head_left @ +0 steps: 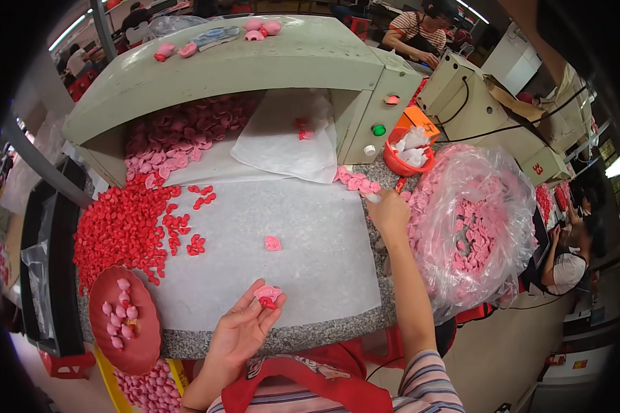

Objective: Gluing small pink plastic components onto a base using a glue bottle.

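Palm up near the front edge of the table, my left hand [244, 323] pinches a small pink shell-shaped piece [267, 292] with a red part at its lower side. My right hand [390, 213] is stretched out to the table's right side, beside a short row of pink pieces [357, 181]. Its fingers are closed around something I cannot make out; a whitish bit shows at the fingertips and a red tip just beyond. On the white sheet [324, 255] between my hands lies one loose pink piece [273, 243].
A pale green machine housing [220, 62] arches over heaped pink pieces. At left are a pile of red pieces [117, 227] and a red dish [145, 337] with pink-and-red pieces. At right stand a red cup [399, 163] and a clear bag [510, 234] of pink pieces. Other people sit further off.
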Tool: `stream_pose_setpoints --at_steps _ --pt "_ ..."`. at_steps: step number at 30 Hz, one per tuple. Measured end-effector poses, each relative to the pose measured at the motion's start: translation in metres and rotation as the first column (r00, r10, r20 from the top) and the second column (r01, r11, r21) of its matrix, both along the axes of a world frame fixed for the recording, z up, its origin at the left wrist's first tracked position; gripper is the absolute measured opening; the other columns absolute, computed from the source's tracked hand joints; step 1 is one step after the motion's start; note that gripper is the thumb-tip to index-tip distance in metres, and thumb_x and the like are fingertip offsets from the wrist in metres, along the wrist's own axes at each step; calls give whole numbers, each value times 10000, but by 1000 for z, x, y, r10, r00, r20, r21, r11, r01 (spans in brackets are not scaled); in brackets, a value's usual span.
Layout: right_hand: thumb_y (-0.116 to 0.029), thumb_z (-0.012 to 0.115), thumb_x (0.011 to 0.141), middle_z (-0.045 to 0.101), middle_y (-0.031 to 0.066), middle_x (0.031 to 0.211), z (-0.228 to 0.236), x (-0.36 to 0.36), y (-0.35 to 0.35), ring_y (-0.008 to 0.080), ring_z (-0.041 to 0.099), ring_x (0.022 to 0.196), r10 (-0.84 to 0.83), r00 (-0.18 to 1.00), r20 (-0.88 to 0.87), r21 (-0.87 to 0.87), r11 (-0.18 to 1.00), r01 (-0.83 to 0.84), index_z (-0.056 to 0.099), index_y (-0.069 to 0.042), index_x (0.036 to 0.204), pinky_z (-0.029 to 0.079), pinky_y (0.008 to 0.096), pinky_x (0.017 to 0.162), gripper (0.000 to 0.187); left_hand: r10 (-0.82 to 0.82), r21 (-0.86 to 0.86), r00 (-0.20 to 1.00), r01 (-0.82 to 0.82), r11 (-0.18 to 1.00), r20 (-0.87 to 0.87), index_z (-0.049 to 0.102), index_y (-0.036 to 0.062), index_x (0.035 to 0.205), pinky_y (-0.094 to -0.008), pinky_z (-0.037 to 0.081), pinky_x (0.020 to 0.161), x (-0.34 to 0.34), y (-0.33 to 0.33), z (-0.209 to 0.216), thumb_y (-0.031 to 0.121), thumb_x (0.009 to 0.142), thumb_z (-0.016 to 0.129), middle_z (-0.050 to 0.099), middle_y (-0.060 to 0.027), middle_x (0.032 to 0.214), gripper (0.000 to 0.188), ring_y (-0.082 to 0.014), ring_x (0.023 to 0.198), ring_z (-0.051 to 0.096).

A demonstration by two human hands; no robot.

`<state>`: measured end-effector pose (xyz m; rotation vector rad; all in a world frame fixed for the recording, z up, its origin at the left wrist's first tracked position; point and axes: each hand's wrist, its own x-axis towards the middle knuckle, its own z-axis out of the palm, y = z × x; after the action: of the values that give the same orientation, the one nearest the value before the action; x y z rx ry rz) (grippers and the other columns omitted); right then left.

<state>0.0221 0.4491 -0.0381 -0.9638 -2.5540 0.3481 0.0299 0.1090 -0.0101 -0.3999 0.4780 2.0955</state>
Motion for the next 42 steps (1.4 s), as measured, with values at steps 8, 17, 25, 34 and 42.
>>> stream_pose_setpoints --at_steps 8,17,25,34,42 --pt "-225 730 678 624 59 691 -15 36 -92 84 562 574 -67 995 -79 -940 338 -52 651 -23 839 423 244 448 270 7 28 998 -5 1000 -57 320 -14 1299 -355 411 980 -4 14 13 4 861 465 450 -208 1226 462 -347 1197 410" --pt "-113 704 689 636 99 813 -7 45 -93 241 626 746 443 870 -217 -190 855 -483 659 -23 882 481 313 676 218 -2 35 990 7 999 -138 310 -16 1309 -360 410 978 -4 3 3 25 874 464 446 -199 1249 462 -348 1210 397" --pt "-6 693 684 615 114 909 41 60 -139 189 609 745 391 845 -365 -408 749 -523 649 -14 927 475 274 649 246 -17 -39 964 7 999 -266 389 -12 1278 -359 422 962 1 2 7 35 877 487 488 -170 1229 415 -304 1163 463" --pt "78 690 667 604 156 955 69 70 -194 197 612 770 538 645 -542 -199 664 -721 633 -9 963 511 256 612 314 32 -111 816 -118 987 -577 453 4 1240 -374 419 955 10 5 12 -22 866 488 464 -181 1259 376 -257 1141 482" --pt "77 706 639 618 150 921 65 65 -197 243 626 810 558 608 -565 -83 694 -715 637 -9 937 521 290 677 318 36 -115 723 -158 981 -689 482 -12 1212 -344 381 977 9 5 14 -62 843 499 455 -177 1266 373 -234 1165 453"
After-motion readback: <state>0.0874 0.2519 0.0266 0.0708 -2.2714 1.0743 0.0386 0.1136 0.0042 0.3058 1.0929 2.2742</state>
